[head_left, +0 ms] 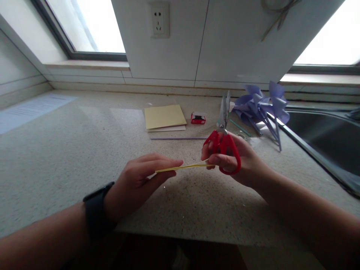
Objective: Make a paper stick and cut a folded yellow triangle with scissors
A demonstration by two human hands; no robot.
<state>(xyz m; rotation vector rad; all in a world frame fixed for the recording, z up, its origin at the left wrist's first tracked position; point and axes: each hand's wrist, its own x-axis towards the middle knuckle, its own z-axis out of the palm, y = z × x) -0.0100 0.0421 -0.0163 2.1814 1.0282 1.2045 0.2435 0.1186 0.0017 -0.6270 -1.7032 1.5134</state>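
Observation:
My left hand (146,176) pinches one end of a folded piece of yellow paper (189,165), seen edge-on just above the counter. At the paper's other end, the fingertips of my right hand (239,157) grip it too. A pair of scissors (222,129) with red handles also sits in my right hand, my thumb passing through one loop. Its blades point up and away from me, slightly parted and apart from the paper.
Behind my hands lie a stack of yellow paper sheets (164,117), a small red box (198,118) and a thin purple stick (177,138). Purple paper pinwheels (258,103) rest at the back right by a sink (323,138). A printed sheet (30,108) is at the far left.

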